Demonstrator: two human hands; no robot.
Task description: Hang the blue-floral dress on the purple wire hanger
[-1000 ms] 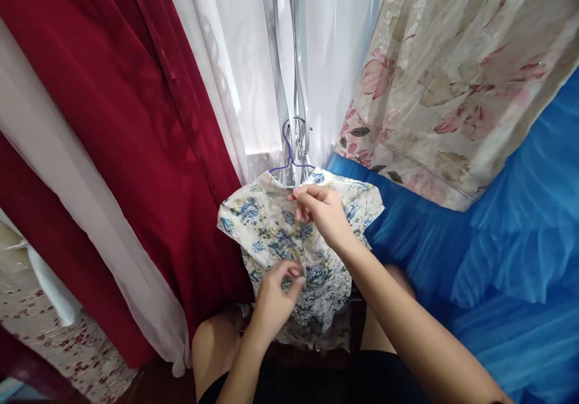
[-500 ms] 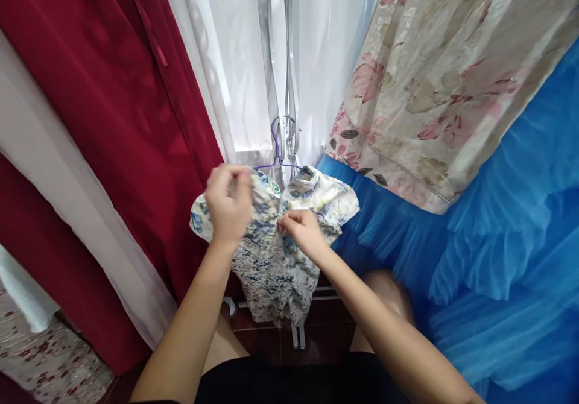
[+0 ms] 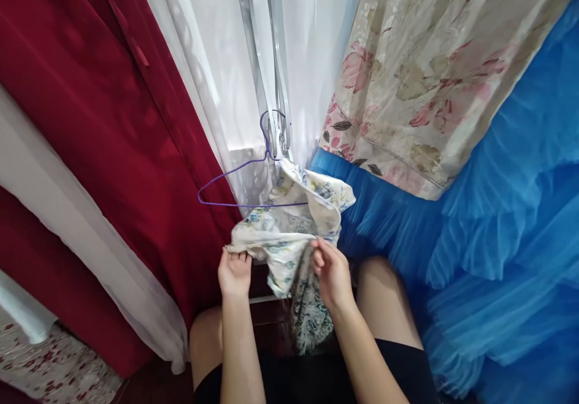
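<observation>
A white floral dress [image 3: 289, 253] with blue and yellow print hangs half off a purple hanger [image 3: 233, 204]. Its right shoulder is still over the hanger, while the left end of the hanger is bare. My left hand [image 3: 235, 271] pinches the edge of the freed sleeve side, fingers curled under the cloth. My right hand [image 3: 332, 271] grips the opened front edge, and the cloth is stretched between both hands. The shirred lower part of the dress dangles below my right hand. The hanger's hook is caught at the grey straps [image 3: 271, 48].
Dark red fabric [image 3: 136, 126] and white drapes [image 3: 203, 48] hang to the left and behind. On the right are a beige floral garment [image 3: 420, 90] and blue tulle [image 3: 497, 223]. My knees stand on either side, above a dark floor.
The dress's left shoulder has come off the hanger, and its cloth is pulled down toward me. Both hands have moved lower; my right hand has also shifted right.
</observation>
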